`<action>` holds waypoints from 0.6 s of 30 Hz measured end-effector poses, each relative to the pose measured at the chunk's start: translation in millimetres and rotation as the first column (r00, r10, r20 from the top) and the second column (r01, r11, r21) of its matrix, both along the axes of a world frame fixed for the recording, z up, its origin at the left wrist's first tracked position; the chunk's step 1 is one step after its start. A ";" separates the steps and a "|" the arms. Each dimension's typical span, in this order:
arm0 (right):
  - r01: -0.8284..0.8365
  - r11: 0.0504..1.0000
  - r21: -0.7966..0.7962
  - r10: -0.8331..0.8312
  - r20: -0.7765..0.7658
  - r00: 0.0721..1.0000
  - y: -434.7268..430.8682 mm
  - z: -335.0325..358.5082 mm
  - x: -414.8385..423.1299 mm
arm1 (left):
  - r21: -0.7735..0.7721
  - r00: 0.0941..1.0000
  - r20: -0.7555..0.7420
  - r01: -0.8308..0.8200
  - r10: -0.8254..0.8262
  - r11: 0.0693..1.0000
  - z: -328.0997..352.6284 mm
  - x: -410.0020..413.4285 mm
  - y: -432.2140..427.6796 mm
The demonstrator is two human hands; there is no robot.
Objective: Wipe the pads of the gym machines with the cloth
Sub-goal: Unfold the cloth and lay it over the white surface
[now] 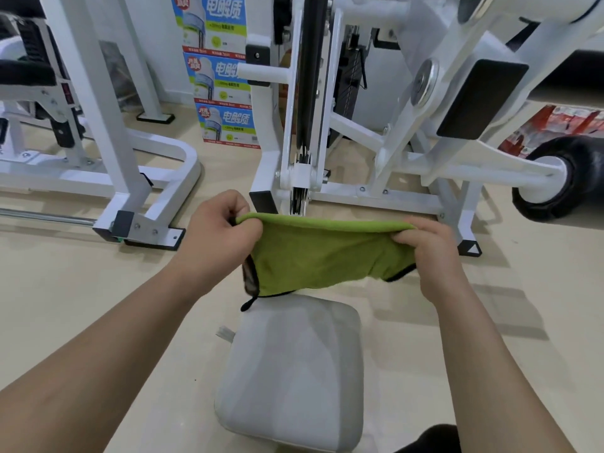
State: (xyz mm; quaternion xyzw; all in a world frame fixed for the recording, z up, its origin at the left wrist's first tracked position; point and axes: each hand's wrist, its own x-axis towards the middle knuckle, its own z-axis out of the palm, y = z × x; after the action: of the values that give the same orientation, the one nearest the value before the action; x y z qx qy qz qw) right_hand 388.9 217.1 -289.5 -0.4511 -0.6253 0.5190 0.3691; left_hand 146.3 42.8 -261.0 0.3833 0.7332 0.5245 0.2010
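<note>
Beige gym floor [65, 305], white-framed machines on three sides, stacked drink cartons [225, 122] against the back wall.

Cloth [327, 253]: green with dark edging, held in the air between both hands and stretched out flat along its top edge. It hangs above the far end of the grey seat pad [294, 371] and appears not to touch it.

Left hand [219, 228]: fingers curled, pinching the cloth's left top corner. Right hand [431, 253]: fingers and thumb pinching the right top corner. Both are clamped on the cloth, with nothing else in either.

Progress, as a judgement: the cloth is being spread or refolded, not applied — no wiping contact at this moment. The grey seat pad is nearest and looks like the next surface. Whether it has been wiped I cannot tell; no streaks or wet marks show on it.

Left to do, as far as is visible: the black roller pad [581, 178] at right, the flat black pad [480, 99] on the same machine's arm, and the black cushions [26, 73] on the machine at far left — none shows any sign either way.
</note>
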 end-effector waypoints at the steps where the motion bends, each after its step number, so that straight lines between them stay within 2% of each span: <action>1: -0.019 0.999 -0.046 0.018 -0.027 0.999 0.5 1.4 1.6 | -0.006 0.999 0.040 0.015 -0.015 1.000 3.7 0.5 -3.2; 3: -0.086 0.978 -0.192 0.072 -0.076 0.994 -4.4 6.3 2.2 | -0.030 0.995 0.097 0.032 -0.029 0.999 12.4 3.2 -6.0; 5: -0.214 0.898 -0.383 0.186 -0.110 0.976 -11.3 8.2 4.1 | -0.064 0.977 0.213 0.020 -0.006 0.998 15.7 4.8 -3.6; 7: -0.314 0.798 -0.515 0.326 -0.071 0.943 -11.6 2.3 8.7 | -0.147 0.964 0.265 0.025 0.015 0.989 8.5 2.2 1.7; 9: -0.311 0.774 -0.552 0.387 0.023 0.922 -6.0 -10.2 12.0 | -0.230 0.972 0.235 0.032 0.024 0.973 -5.7 -2.0 8.4; 11: -0.254 0.831 -0.495 0.385 0.181 0.905 -3.2 -23.5 11.3 | -0.281 0.985 0.169 0.011 0.038 0.960 -22.5 -5.4 13.6; 14: -0.201 0.949 -0.242 0.282 0.371 0.885 -2.1 -45.3 4.8 | -0.290 1.000 0.014 0.003 0.001 0.957 -48.0 -16.4 18.3; 16: -0.199 0.974 -0.109 0.227 0.409 0.884 -7.3 -57.1 -2.3 | -0.322 0.992 -0.107 0.027 -0.064 0.946 -64.3 -23.9 17.6; 18: -0.257 0.964 -0.072 0.260 0.464 0.847 -10.7 -63.8 -6.4 | -0.380 0.968 -0.211 0.045 -0.135 0.924 -76.5 -28.7 15.9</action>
State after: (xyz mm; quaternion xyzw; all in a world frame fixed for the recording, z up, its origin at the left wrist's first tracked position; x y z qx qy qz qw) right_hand 382.6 206.4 -353.2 -0.4763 -0.7490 0.4412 0.1320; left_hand 117.5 58.7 -337.5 0.4305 0.8194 0.3172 0.2065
